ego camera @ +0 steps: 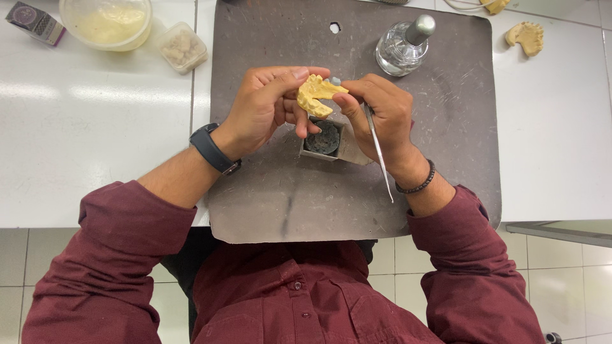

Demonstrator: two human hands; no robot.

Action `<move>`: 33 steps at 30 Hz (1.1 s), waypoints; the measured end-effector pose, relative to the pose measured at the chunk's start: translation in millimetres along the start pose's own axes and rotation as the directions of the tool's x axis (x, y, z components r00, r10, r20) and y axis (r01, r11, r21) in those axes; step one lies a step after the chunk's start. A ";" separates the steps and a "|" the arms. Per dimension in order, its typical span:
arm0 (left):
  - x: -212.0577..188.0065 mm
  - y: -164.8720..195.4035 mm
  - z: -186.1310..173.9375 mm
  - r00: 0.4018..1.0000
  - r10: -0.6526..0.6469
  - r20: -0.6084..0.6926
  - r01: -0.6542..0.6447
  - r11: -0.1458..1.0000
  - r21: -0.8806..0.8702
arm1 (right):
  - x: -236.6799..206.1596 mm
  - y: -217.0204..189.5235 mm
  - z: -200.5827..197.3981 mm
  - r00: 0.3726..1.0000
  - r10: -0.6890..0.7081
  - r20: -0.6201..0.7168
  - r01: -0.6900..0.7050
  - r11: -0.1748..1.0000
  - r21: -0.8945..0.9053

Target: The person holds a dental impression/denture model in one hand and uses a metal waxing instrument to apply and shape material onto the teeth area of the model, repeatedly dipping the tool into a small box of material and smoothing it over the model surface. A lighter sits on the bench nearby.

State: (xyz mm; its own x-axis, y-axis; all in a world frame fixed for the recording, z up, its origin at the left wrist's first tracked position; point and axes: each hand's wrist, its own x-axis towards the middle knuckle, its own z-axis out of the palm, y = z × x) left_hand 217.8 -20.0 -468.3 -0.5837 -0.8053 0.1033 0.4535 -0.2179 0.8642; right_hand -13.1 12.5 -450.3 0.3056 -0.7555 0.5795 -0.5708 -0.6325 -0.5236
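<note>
My left hand [268, 105] holds a yellow dental cast [317, 94] above the dark grey work mat [446, 127]. My right hand [381, 114] grips a thin metal instrument [378, 153], its tip at the cast's right edge and its shaft running back over my wrist. Directly under the cast sits a small square metal tin [324, 140] with dark material inside. A black watch is on my left wrist, a dark bead bracelet on my right.
A glass spirit lamp with a metal cap [401, 46] stands on the mat's far right. Off the mat lie another yellow cast [527, 36], a large lidded tub [107, 22], a small plastic box [182, 46] and a small carton [35, 22].
</note>
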 end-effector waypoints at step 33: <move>-1.3 1.5 0.8 1.000 -0.002 0.004 0.002 1.000 0.014 | -1.2 -0.1 0.7 1.000 -0.007 -0.002 0.007 1.000 0.016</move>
State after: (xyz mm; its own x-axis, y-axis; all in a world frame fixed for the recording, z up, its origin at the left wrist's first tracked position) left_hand 218.7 -18.8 -466.8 -0.5870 -0.8029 0.1038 0.4430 -0.2112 0.8713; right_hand -12.9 13.4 -451.5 0.3082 -0.7510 0.5839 -0.5568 -0.6401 -0.5294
